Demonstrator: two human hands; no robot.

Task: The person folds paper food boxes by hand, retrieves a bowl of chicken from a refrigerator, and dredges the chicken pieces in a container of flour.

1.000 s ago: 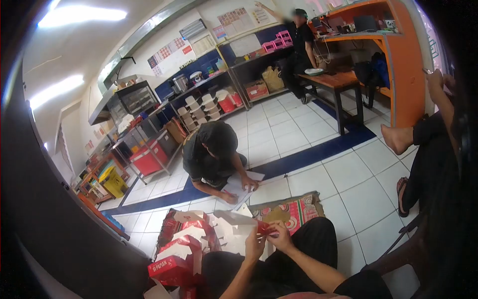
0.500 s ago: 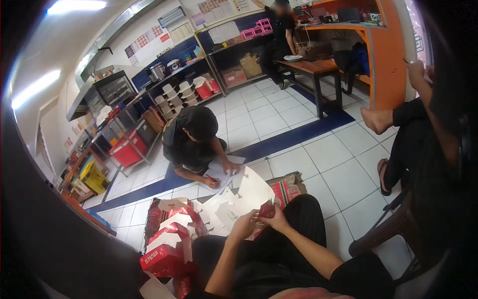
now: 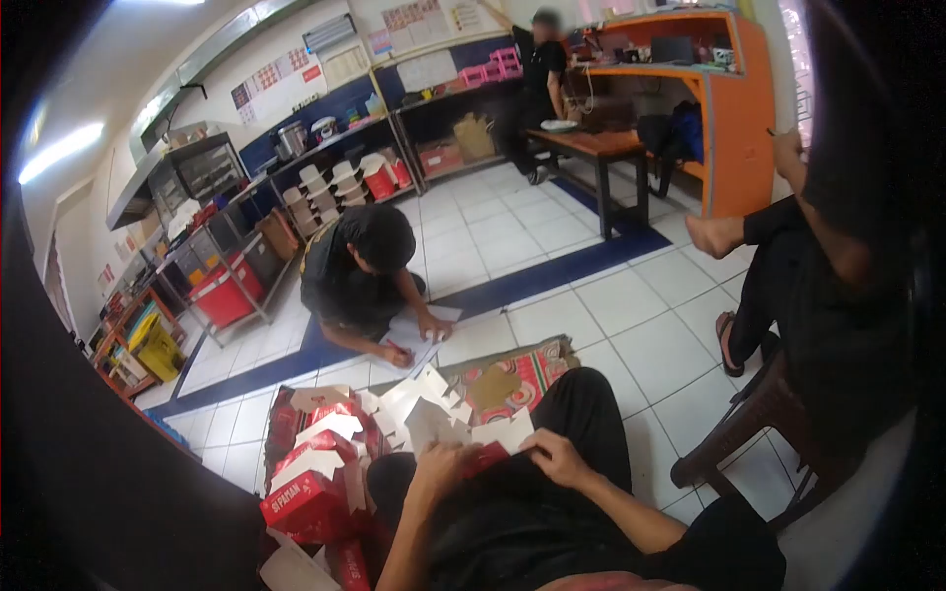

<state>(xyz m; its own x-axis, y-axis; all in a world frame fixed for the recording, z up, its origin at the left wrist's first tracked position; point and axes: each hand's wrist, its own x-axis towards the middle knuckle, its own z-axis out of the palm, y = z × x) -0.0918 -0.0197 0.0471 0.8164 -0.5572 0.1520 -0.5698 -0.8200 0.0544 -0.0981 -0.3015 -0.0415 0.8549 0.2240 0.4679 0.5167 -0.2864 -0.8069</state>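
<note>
Over my lap, a partly folded white and red carton (image 3: 507, 431) is between my two hands. My left hand (image 3: 443, 465) is closed on its left part, with a white panel standing up beyond the fingers. My right hand (image 3: 557, 458) pinches the carton's right edge. Flat white carton sheets (image 3: 399, 402) lie just beyond. Several folded red boxes (image 3: 301, 500) with white flaps sit on the floor to my left. A patterned red mat (image 3: 522, 382) lies in front of my right knee.
A crouching person (image 3: 360, 271) writes on white paper (image 3: 424, 335) ahead. Another person (image 3: 540, 79) is beside a wooden bench (image 3: 596, 145). At the right, a seated person's bare foot (image 3: 716, 236) shows near a brown plastic chair (image 3: 739, 438). Stacked boxes (image 3: 325, 192) stand on a back shelf.
The carton has turned and folded from a large raised sheet to a lower shape over my lap. My hands have moved apart. The whole view has shifted.
</note>
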